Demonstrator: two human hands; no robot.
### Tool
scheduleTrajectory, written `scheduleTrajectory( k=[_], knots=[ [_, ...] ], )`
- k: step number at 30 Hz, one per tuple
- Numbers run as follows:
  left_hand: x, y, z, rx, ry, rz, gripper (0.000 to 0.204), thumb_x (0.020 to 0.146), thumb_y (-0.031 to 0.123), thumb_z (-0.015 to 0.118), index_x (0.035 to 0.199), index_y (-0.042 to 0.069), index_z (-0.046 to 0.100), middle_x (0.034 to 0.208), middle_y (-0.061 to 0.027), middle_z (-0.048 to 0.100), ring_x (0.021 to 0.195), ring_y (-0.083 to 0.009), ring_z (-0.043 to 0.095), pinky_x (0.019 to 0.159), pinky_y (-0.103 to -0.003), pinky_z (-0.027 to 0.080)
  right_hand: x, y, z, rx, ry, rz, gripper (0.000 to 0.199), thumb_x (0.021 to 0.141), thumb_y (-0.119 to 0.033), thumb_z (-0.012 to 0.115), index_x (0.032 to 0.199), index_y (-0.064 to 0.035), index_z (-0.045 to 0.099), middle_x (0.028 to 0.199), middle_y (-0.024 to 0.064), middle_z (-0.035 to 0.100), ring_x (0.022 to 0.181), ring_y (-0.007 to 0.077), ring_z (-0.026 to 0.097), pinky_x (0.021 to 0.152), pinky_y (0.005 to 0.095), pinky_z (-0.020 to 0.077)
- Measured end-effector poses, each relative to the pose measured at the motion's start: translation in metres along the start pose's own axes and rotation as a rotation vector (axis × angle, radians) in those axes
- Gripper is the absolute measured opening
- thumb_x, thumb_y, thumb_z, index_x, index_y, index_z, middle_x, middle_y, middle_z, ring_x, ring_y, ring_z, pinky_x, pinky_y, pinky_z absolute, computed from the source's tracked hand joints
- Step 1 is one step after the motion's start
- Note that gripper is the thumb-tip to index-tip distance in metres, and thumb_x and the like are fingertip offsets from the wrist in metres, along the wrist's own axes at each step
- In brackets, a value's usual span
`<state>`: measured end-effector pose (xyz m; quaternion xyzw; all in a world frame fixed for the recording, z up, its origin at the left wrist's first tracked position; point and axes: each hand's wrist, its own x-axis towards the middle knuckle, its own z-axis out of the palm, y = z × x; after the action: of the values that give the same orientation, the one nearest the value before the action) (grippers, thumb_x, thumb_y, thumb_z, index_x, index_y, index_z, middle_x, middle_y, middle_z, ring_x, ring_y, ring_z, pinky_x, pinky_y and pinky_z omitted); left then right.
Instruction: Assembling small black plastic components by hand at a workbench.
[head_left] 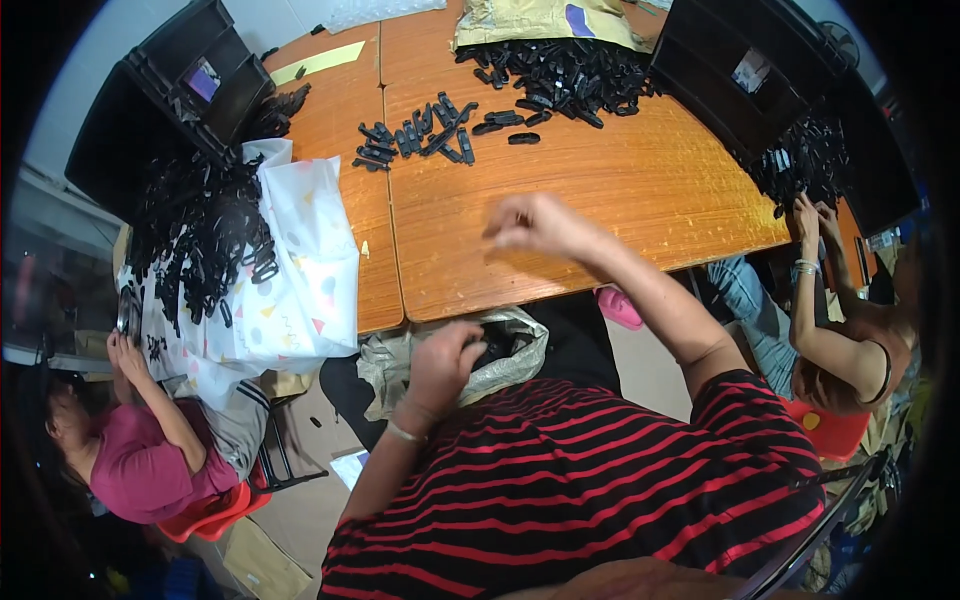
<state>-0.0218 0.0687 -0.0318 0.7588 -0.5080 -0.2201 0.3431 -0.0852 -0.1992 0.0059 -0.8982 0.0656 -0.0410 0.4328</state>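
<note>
Orange-brown wood fills the view from my head camera: a wooden table (620,190) stretching away from my red-and-black striped shirt (580,480). My left hand (445,358) dips below the table edge into a crumpled clear plastic bag (505,365) at my lap, fingers curled on small black plastic parts (497,343) inside; whether it grips one I cannot tell. My right hand (530,222) hangs raised over the tabletop, blurred, fingers pinched narrow; anything between them is too blurred to see. Beyond it lies a loose row of black plastic clips (425,130), and farther back a large heap of the same black pieces (565,70). Other people sit at both sides, handling similar black parts.
</note>
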Motion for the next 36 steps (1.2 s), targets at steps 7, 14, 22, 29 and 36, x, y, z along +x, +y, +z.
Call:
scheduleTrajectory(
  k=[7,14,22,29,36],
  knots=[
    [0.000,-0.001,0.004,0.141,0.214,0.162,0.010,0.082,0.007,0.062,0.091,0.003,0.064,0.081,-0.0148,0.062,0.077,-0.0315,0.061,0.068,-0.037,0.049,0.048,0.060,-0.044,-0.647,0.630,-0.004,0.022,0.079,-0.012,0.069,0.100,-0.0055,0.067,0.091,0.0134,0.062,0.089,0.0320,0.060,0.076,0.0401,0.0500],
    [0.155,-0.003,-0.047,0.316,0.518,0.315,0.025,0.079,0.003,0.064,0.103,0.002,0.059,0.095,-0.0166,0.058,0.090,-0.0338,0.056,0.077,-0.040,0.047,0.061,0.072,-0.050,-0.684,0.349,0.101,0.026,0.083,-0.008,0.055,0.107,-0.0078,0.064,0.102,0.0228,0.058,0.093,0.0383,0.058,0.079,0.0446,0.0486],
    [0.263,-0.039,-0.055,0.602,0.434,0.194,0.033,0.074,0.003,0.070,0.104,0.002,0.058,0.098,-0.0158,0.056,0.094,-0.0334,0.057,0.078,-0.041,0.050,0.031,0.057,-0.045,-0.643,0.259,0.040,0.019,0.085,-0.008,0.050,0.102,-0.0012,0.056,0.092,0.0291,0.059,0.079,0.0413,0.062,0.069,0.0463,0.0510],
    [0.263,-0.033,-0.062,0.722,0.286,0.226,0.011,0.082,-0.003,0.053,0.091,0.000,0.058,0.093,-0.0190,0.056,0.085,-0.0341,0.061,0.075,-0.040,0.053,0.017,0.031,-0.052,-0.750,0.100,0.045,0.017,0.084,-0.003,0.049,0.097,0.0053,0.056,0.077,0.0238,0.064,0.079,0.0382,0.065,0.068,0.0435,0.0530],
    [0.239,-0.043,-0.058,0.657,0.445,0.231,0.015,0.080,0.001,0.058,0.095,-0.002,0.057,0.091,-0.0206,0.058,0.083,-0.0353,0.062,0.069,-0.038,0.053,0.017,0.030,-0.051,-0.824,0.101,0.054,0.014,0.085,-0.007,0.052,0.091,0.0038,0.059,0.080,0.0236,0.065,0.078,0.0382,0.065,0.070,0.0443,0.0528]
  ],
)
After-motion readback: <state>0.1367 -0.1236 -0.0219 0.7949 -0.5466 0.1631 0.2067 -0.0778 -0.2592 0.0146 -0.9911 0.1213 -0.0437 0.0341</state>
